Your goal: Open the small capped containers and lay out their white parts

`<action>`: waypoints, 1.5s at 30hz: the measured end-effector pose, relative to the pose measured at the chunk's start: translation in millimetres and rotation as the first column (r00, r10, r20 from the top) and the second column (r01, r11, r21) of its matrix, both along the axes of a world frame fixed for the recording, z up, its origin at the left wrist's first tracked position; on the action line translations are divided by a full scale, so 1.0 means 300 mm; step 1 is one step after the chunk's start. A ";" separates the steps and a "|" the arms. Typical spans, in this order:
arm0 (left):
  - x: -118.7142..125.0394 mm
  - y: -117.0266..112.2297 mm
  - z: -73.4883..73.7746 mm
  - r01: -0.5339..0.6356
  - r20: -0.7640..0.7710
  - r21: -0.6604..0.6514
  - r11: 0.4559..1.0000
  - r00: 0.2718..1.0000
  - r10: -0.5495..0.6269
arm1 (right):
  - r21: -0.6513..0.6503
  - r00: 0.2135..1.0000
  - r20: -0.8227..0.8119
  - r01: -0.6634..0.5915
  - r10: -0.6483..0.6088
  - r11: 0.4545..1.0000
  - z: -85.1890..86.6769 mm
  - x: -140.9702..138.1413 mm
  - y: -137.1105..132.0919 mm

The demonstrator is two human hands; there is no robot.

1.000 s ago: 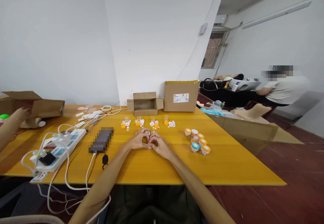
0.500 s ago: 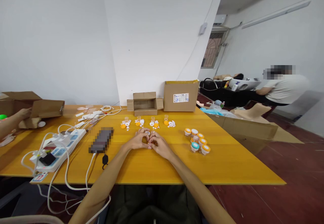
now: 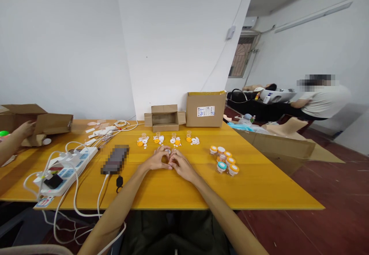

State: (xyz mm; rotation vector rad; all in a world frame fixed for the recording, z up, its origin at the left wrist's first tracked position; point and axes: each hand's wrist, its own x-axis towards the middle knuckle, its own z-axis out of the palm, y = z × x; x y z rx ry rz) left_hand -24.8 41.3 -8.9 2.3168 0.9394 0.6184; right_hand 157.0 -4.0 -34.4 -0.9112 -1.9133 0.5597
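My left hand (image 3: 158, 159) and my right hand (image 3: 181, 165) meet over the middle of the table, fingers curled and tips together. Between the fingertips shows a small white round piece (image 3: 168, 152); the rest of it is hidden by the fingers. Just beyond my hands lie groups of loose parts: clear cups (image 3: 173, 135), orange rings (image 3: 177, 142) and small white discs (image 3: 195, 141). To the right of my right hand stands a cluster of small clear jars with orange lids (image 3: 233, 169), one of them with a teal lid (image 3: 221, 166).
An open cardboard box (image 3: 165, 126) and a larger closed carton (image 3: 205, 111) stand at the back. On the left lie a power strip (image 3: 69, 170) with tangled cables, a phone (image 3: 115, 159) and another person's hand (image 3: 26, 129) at a box. A person (image 3: 325, 101) sits far right.
My hands stay almost in place, fingertips together. At the far left, the other person's hand has shifted slightly at the box.
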 end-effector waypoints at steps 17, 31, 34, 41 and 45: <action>0.003 -0.017 0.021 -0.016 -0.032 -0.005 1.000 0.999 0.016 | 0.044 0.927 0.079 0.365 -0.368 0.930 -0.029 0.017 0.022; -0.002 -0.002 -0.001 -0.010 0.000 0.065 0.998 1.000 0.010 | 0.069 0.956 0.109 0.266 -0.273 0.961 0.002 0.002 -0.001; -0.002 0.001 -0.008 -0.012 0.024 0.088 0.996 1.000 0.010 | 0.055 0.967 0.129 0.216 -0.222 0.975 0.005 0.001 -0.005; -0.003 -0.003 -0.005 -0.010 0.014 0.111 0.994 1.000 0.008 | 0.041 0.974 0.098 0.200 -0.204 0.979 -0.002 0.005 0.000; -0.003 -0.004 -0.002 -0.014 0.004 0.107 0.994 1.000 0.014 | 0.015 0.982 0.073 0.176 -0.176 0.984 -0.009 0.005 0.005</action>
